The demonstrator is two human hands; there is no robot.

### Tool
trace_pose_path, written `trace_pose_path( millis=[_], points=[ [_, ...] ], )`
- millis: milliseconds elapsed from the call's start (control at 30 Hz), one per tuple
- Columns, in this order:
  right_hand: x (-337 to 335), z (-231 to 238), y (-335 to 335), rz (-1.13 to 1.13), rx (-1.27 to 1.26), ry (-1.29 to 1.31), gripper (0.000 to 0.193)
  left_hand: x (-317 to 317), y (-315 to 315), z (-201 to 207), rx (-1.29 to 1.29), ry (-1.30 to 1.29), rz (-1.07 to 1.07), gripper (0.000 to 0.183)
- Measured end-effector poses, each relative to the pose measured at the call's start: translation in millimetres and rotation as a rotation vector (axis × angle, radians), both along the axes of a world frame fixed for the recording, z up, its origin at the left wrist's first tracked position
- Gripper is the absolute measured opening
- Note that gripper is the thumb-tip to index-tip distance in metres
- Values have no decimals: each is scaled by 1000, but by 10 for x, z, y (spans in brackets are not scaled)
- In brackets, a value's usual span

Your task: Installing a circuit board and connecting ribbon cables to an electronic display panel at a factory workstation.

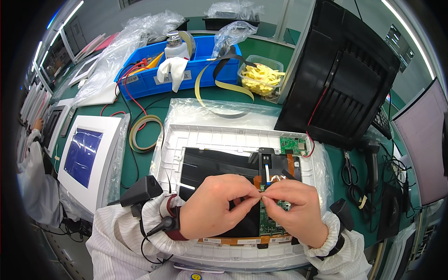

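Note:
My left hand (217,205) and my right hand (297,208) meet over a green circuit board (267,226), thumb and index finger pinched together on each. Whatever lies between the fingertips is too small to make out. Thin white wires (278,178) show just beyond my right index finger. The board lies on the back of a black display panel (219,161), inside a white plastic housing (179,135). A white flat cable (267,172) and an orange-brown flex strip (290,164) run near the board. At the housing's far right corner is a smaller green board (291,145).
Behind stands a blue divided bin (154,84) beside a clear tub of yellow strips (261,79). A large black casing (340,79) rises at right, with scissors (348,170) and a handheld scanner (372,165) nearby. Left are a tape roll (146,134) and a white-framed screen (84,151).

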State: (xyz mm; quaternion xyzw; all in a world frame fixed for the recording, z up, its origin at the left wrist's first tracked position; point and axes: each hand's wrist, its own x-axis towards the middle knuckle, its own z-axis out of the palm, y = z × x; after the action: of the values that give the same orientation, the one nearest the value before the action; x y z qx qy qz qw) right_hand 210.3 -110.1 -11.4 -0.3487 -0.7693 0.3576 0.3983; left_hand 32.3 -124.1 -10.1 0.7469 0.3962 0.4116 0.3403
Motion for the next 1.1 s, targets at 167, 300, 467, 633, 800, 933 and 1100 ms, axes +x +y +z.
trace_pose_path(
  millis=[167,300,467,633,800,933,1100],
  points=[
    [11,34,-10,0,-109,25,9,1,-2,36,-41,-4,-19,9],
    [44,23,7,-3,-288,143,7,-30,-1,101,-177,1,15,6],
    [102,-9,74,-14,-590,415,8,-118,70,105,-288,-84,34,6],
    [194,139,106,-31,-626,555,9,-215,381,344,-224,-32,178,8],
    [197,99,125,-60,-626,594,10,-269,1525,368,278,174,323,9],
    [199,43,110,-65,-636,593,12,-129,2272,231,319,243,454,9],
    [229,-3,183,-123,-691,637,15,43,2661,-5,322,479,512,15]
  ],
)
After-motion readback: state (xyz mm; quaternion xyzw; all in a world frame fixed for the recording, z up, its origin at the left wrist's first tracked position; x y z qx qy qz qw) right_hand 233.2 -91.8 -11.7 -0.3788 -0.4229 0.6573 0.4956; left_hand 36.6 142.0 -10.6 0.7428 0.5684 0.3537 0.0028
